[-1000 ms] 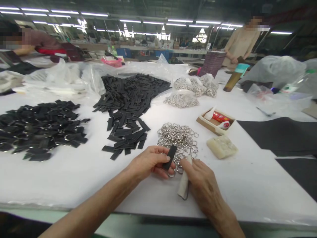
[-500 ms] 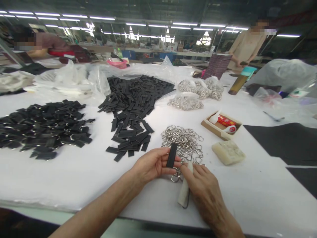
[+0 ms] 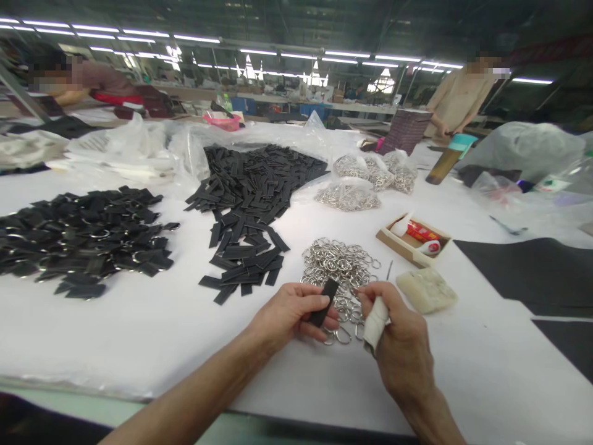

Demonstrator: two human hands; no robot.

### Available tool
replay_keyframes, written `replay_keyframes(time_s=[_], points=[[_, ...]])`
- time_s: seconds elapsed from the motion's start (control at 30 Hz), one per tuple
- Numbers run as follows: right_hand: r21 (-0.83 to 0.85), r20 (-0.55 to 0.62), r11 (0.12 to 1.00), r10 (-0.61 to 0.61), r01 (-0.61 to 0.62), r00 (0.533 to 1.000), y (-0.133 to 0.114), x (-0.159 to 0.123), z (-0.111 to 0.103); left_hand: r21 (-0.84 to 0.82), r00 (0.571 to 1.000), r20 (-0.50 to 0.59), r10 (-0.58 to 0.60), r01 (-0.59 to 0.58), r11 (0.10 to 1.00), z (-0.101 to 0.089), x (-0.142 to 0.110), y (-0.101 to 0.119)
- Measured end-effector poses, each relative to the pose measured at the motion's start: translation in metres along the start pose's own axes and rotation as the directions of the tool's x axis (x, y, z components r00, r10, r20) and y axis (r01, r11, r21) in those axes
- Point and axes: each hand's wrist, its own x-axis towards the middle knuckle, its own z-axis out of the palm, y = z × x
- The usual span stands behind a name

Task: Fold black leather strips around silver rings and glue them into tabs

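Note:
My left hand (image 3: pixel 290 312) pinches a short black strip (image 3: pixel 324 301) between thumb and fingers, just over the near edge of a heap of metal D-rings (image 3: pixel 338 267). My right hand (image 3: pixel 398 340) is closed round a white cloth-wrapped tool (image 3: pixel 375 321), its thin metal tip (image 3: pixel 390 269) pointing up and away. The hands sit close together with the rings between them. A pile of loose black strips (image 3: pixel 250 210) lies left of the rings. A second pile of black strips with rings fitted (image 3: pixel 83 238) lies at far left.
A pale wax-like block (image 3: pixel 426 289) and a small cardboard tray with tubes (image 3: pixel 414 237) sit right of the rings. Bagged rings (image 3: pixel 365 176) and clear plastic bags lie farther back. Black sheets (image 3: pixel 532 272) cover the right side. Two people stand at the table's far side.
My right hand has lifted and turned, so the wrapped tool now points up instead of lying toward me. The black strip in my left hand has tilted from upright to slanted.

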Motion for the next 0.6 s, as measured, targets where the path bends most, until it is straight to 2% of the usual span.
replay_keyframes(time_s=[0.07,0.13,0.2,0.27,0.37,0.47,0.53,0.6], points=[[0.005,0.023,1.000,-0.020,0.020,1.000,-0.007,0.007,0.003,0.111,0.999,0.023,0.036,-0.039,0.993,0.004,-0.003,0.000],[-0.004,0.034,0.995,-0.098,0.098,0.995,-0.011,0.009,0.007,0.198,0.998,0.027,0.063,-0.067,0.978,0.007,-0.005,-0.002],[-0.045,0.022,0.974,-0.219,0.220,0.975,-0.010,0.008,0.011,0.246,0.997,0.018,0.077,-0.079,0.966,0.009,-0.005,-0.004],[-0.109,0.006,0.930,-0.354,0.352,0.935,-0.007,0.005,0.014,0.259,0.996,0.019,0.087,-0.089,0.962,0.010,-0.005,-0.006],[-0.194,-0.006,0.851,-0.499,0.489,0.866,-0.003,0.003,0.016,0.235,0.995,0.024,0.098,-0.101,0.967,0.011,-0.006,-0.006],[-0.231,-0.020,0.802,-0.569,0.550,0.822,-0.003,0.002,0.014,0.172,0.992,0.047,0.117,-0.123,0.977,0.011,-0.008,-0.005],[-0.200,-0.038,0.807,-0.573,0.556,0.819,-0.004,0.001,0.013,0.108,0.986,0.073,0.148,-0.155,0.982,0.010,-0.008,-0.005],[-0.128,-0.071,0.835,-0.546,0.536,0.834,-0.004,-0.001,0.012,0.029,0.980,0.095,0.177,-0.180,0.983,0.008,-0.008,-0.007]])
